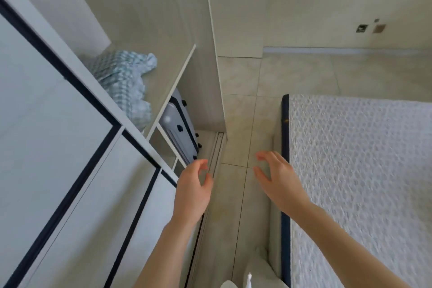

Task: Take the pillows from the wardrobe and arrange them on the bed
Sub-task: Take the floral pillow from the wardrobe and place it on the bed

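Note:
A pillow in a blue-and-white checked cover lies on a shelf inside the open wardrobe at the left. The bed, a white quilted mattress with a dark blue edge, fills the right side. My left hand hovers beside the wardrobe's sliding door, fingers curled and apart, holding nothing. My right hand is raised over the floor next to the bed's edge, fingers spread, empty. Both hands are well below and in front of the pillow.
A grey suitcase stands in the wardrobe under the shelf. The white sliding door with dark trim covers the left. A tiled floor strip runs between wardrobe and bed. Something white lies at the bottom.

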`<action>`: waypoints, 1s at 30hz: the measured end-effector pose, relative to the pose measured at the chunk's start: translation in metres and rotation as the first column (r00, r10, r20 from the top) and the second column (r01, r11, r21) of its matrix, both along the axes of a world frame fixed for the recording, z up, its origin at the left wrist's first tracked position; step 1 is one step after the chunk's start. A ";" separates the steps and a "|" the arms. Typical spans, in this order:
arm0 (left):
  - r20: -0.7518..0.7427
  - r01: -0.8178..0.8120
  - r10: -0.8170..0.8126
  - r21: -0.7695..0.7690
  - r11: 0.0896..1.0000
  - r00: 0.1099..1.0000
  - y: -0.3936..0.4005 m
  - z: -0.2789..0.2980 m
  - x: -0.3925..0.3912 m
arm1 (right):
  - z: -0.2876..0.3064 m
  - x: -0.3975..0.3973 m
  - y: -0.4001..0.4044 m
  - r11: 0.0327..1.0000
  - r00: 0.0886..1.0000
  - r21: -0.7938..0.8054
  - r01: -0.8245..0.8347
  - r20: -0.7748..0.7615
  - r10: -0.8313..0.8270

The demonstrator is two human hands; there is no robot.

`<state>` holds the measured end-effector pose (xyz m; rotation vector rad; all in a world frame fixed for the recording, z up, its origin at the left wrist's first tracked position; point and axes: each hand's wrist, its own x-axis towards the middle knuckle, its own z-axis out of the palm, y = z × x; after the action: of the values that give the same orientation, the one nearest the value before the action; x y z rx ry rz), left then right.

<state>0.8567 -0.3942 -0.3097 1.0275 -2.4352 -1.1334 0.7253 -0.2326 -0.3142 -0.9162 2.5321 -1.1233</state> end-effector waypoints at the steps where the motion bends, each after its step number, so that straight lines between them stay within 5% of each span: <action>1: -0.001 -0.021 0.021 -0.005 1.000 1.000 -0.003 0.002 -0.011 | 0.003 -0.016 -0.005 1.000 1.000 0.005 -0.023 -0.008 0.023; 17: 0.020 -0.351 0.380 -0.336 0.874 0.925 -0.140 0.024 -0.143 | 0.014 -0.184 -0.175 0.901 0.888 0.149 -0.407 -0.167 0.428; 30: 0.141 -0.519 0.635 -0.456 0.723 0.760 -0.248 0.026 -0.185 | 0.044 -0.212 -0.447 0.598 0.507 0.266 -0.756 -0.338 0.793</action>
<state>0.6715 -0.6420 -0.2832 1.7370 -2.1179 -0.2750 0.5131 -0.6798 -0.2705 -2.1767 1.9241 -0.5285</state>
